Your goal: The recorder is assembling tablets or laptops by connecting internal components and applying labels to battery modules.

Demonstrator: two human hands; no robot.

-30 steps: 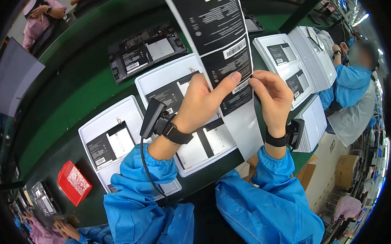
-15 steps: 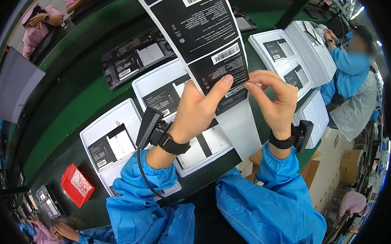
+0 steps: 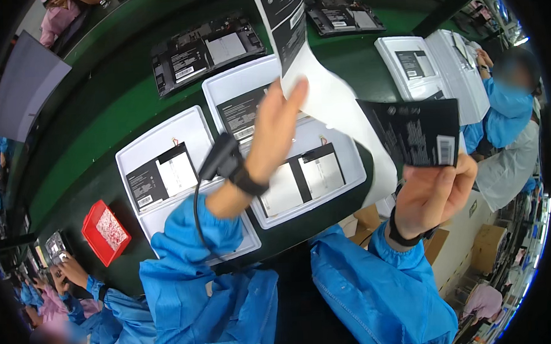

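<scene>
Here's my right hand [image 3: 435,196] pinching the black label [image 3: 412,135] by its lower edge, up to the right of the white tray [image 3: 353,156], and my left hand [image 3: 275,132], blurred, gripping the pale backing strip [image 3: 334,99]. To do this cleanly, I'd say, pinch only the rim with 2 fingertips, spare the likely sticky underside, and let no corner curl over.

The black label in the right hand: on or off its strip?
Mostly off: the right hand holds the label beyond the white strip; whether the label's left edge clings, cannot tell.
</scene>
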